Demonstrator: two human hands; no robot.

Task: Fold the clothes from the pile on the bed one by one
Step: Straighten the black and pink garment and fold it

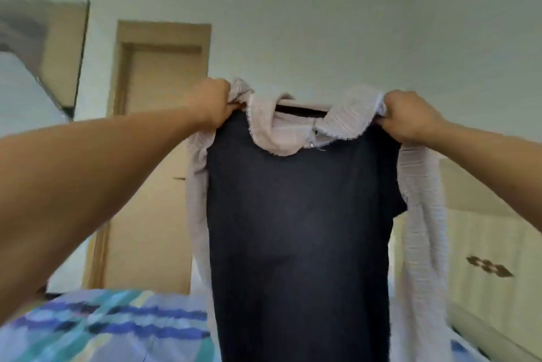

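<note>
My left hand (209,102) is a fist round one shoulder of a top (296,229), fingers curled into the pale fabric. My right hand (410,115) grips the other shoulder the same way, with cloth bunched inside its fingers. Both arms reach forward and up, well apart, so the top hangs spread between them in the air above the bed (102,329).

The top's body is dark navy and hangs flat and fairly smooth. Its pale pink pleated collar (281,133) has a lacy edge and sags in a curve between my hands. A small pearly button (311,143) sits at the collar's opening. Two sleeves of the same pale pleated stuff hang at the sides. The left sleeve (196,200) falls close beside the body, and the right sleeve (422,244) drops long, just outside the body's edge. The hem runs out of the bottom of the view, so I cannot tell whether it touches the bed.

The bed's cover, patterned in blue, teal and pale yellow, shows at the lower left, with a sliver at the lower right.

Behind the top a light wooden door (158,156) stands closed in a pale wall. At the right is a cream cabinet (484,244) with a dark ornament on its front. A framed panel (58,53) at the upper left is too blurred to make out.
</note>
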